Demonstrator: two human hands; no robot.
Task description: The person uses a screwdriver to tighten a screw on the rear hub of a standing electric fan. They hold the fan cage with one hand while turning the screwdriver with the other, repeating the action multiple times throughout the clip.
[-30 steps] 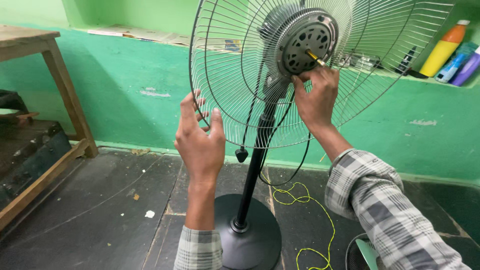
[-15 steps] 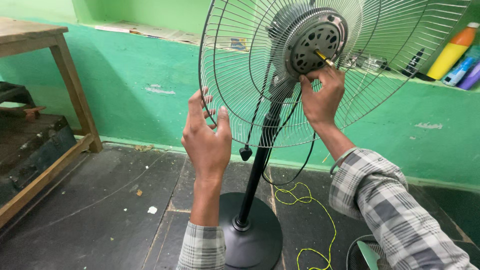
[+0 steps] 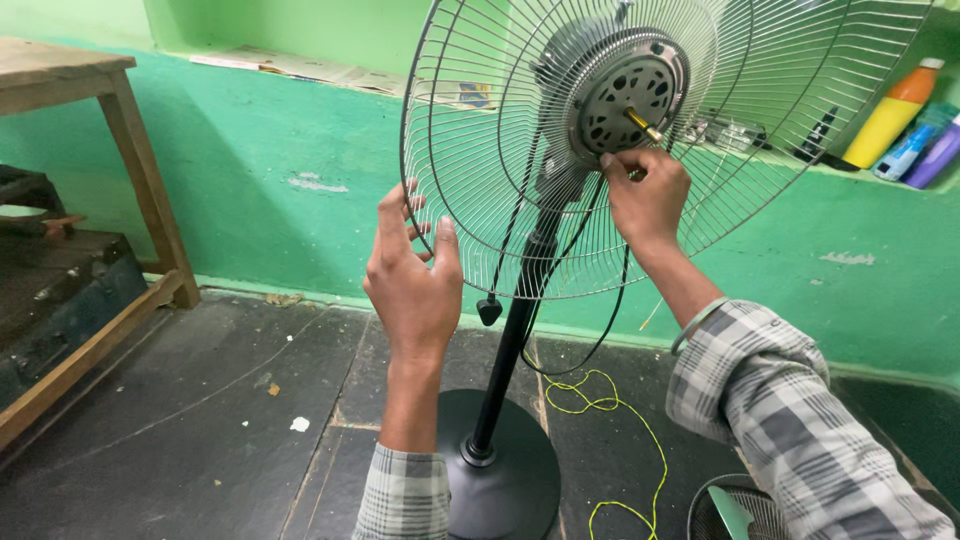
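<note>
A pedestal fan stands in front of me with only its rear wire guard (image 3: 500, 150) on and no blades. Its grey motor face (image 3: 628, 95) has a brass shaft (image 3: 642, 124) sticking out. My left hand (image 3: 412, 270) grips the guard's rim at the lower left, fingers hooked around the wire. My right hand (image 3: 648, 198) is inside the guard just below the motor face, fingertips pinched on something small that I cannot make out. A black pole (image 3: 508, 350) runs down to a round black base (image 3: 510, 480).
A wooden table (image 3: 90, 90) stands at the left over dark boxes. Bottles (image 3: 890, 115) sit on a green wall ledge at the right. A yellow wire (image 3: 610, 420) and black cable lie on the dark floor. Another fan part (image 3: 735, 510) shows at the bottom right.
My view has shifted, so the fan sits a little further right and higher. Both hands stay on the guard; the right hand stays under the motor face.
</note>
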